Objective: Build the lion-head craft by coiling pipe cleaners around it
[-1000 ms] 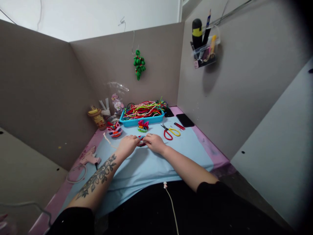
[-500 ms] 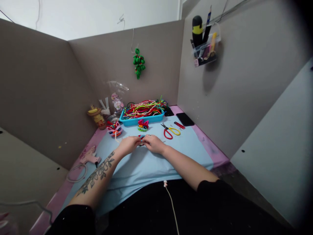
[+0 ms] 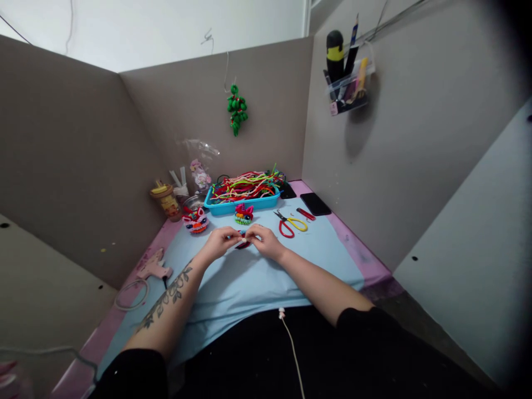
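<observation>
My left hand [image 3: 219, 243] and my right hand [image 3: 266, 243] meet over the middle of the table, fingertips pinched on a small pipe-cleaner piece [image 3: 242, 245]. Dark red, some blue and a whitish bit show on it; my fingers cover the rest. Just beyond them stands a small pipe-cleaner animal head [image 3: 244, 215] in pink, orange and green. A pink and red one [image 3: 195, 221] sits to the left of it. Scissors [image 3: 290, 223] with one red and one yellow handle lie open to the right of my right hand.
Behind is a blue tray [image 3: 224, 209] heaped with pipe cleaners. A red cutter [image 3: 306, 214] and a black phone [image 3: 315, 204] lie at right. A pink glue gun [image 3: 155, 266] with its cable lies at left, near a brown cup [image 3: 168, 203]. Grey panels [image 3: 266, 111] enclose the table.
My fingers have shifted on the piece, which now shows more dark red and a whitish bit. A pale strand seen by the left animal head is no longer visible there.
</observation>
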`<state>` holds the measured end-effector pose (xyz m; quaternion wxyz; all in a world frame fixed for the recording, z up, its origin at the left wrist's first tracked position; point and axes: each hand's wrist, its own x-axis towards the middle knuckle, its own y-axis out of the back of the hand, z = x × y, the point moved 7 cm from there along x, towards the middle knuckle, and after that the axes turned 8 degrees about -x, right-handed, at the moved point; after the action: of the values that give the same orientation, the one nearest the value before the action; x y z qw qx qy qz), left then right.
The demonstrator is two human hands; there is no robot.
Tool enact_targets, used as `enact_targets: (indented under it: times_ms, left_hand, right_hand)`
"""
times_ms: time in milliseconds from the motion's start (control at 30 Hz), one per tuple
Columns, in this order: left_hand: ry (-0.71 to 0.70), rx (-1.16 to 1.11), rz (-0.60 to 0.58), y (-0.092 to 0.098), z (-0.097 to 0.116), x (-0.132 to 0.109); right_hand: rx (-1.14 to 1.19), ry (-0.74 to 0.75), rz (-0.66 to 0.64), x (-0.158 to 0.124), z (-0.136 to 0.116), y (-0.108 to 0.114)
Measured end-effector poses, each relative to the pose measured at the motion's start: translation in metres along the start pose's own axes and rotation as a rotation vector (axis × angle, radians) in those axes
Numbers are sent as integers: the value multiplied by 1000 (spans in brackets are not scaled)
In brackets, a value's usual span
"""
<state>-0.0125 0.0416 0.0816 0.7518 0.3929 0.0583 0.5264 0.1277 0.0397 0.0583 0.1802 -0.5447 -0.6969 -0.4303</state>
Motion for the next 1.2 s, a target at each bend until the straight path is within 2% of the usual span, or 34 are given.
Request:
enact_targets:
  times_ms: [100, 233, 333, 433, 767, 1000, 1200]
  left_hand:
    - [26, -107, 86, -5, -5, -3]
    - [71, -203, 258, -15, -20, -9]
    - [50, -257, 393, -20, -26, -15]
    - [24, -279, 461, -24, -28, -18]
    - [154, -537, 476, -36, -43, -19]
    - [205, -737, 457, -41, -49, -18]
    - [191, -627, 509, -33, -55, -19]
  right_hand:
    - [18, -53, 23, 1, 2, 3]
    - [-15, -99, 44, 0, 6, 2]
    - [-62, -114, 84, -2, 9, 0]
    - [-127, -101, 127, -4, 10, -3]
    - [-434, -42, 196, -9, 7, -9]
    - [-661, 75, 187, -11, -2, -10]
    - [-733, 234, 107, -12, -11, -18]
